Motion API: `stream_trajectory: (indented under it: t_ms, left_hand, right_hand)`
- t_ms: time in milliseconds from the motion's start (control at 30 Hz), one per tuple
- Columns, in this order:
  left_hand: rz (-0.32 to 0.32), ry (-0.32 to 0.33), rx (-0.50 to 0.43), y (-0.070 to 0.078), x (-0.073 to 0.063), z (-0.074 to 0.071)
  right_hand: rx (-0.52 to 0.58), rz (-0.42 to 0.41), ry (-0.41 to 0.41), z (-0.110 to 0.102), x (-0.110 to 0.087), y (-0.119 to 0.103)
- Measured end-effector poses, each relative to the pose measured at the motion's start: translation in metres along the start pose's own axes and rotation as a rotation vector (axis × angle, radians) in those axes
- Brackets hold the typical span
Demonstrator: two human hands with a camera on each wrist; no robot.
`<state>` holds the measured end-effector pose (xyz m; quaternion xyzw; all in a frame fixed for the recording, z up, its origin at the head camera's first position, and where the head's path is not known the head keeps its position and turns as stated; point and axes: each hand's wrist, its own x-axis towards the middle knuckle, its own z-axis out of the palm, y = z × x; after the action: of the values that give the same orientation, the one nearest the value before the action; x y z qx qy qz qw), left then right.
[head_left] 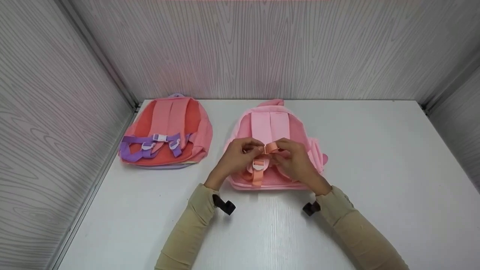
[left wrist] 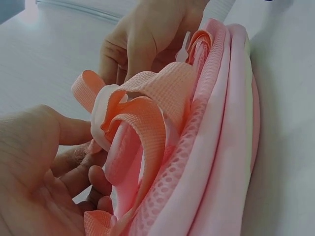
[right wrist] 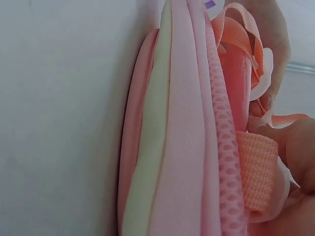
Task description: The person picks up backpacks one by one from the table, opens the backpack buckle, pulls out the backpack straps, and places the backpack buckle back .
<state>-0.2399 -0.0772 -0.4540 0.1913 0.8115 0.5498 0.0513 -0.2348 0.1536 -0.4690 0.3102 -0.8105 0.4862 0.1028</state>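
Observation:
A pink backpack [head_left: 270,183] lies on the table with its shoulder straps facing up. Over its middle, my left hand [head_left: 238,155] pinches the end of an orange webbing strap at a small buckle [head_left: 265,150]. From the other side, my right hand [head_left: 296,159] holds the looped orange webbing [head_left: 272,147] between thumb and fingers. Just below hangs a white strap adjuster [head_left: 258,164] with an orange tail. Up close in the left wrist view, an orange shoulder strap band [left wrist: 152,128] arches over the mesh back panel; the right fingertips are partly hidden behind it.
To the left lies a second backpack [head_left: 204,138], coral with purple straps [head_left: 133,140] and a fastened white buckle [head_left: 160,138]. Grey wood-grain panels [head_left: 240,48] wall the white table [head_left: 382,180] at the back and sides.

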Motion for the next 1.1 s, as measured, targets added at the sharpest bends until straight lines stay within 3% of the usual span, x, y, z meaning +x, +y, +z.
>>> stream_trajectory:
  t_ms: [333,867,1100]
  left_hand:
    - [-0.001,-0.069,0.069,0.002,-0.001,-0.015]
    - [0.015,-0.049,0.074,0.000,-0.002,-0.019]
    - [0.022,-0.033,0.071,0.002,-0.003,-0.017]
  right_hand:
    - [-0.027,-0.011,0.012,-0.002,0.001,-0.002]
    - [-0.029,0.020,0.008,-0.002,0.001,-0.002]
    - [0.002,-0.007,0.013,-0.003,0.001,-0.002]
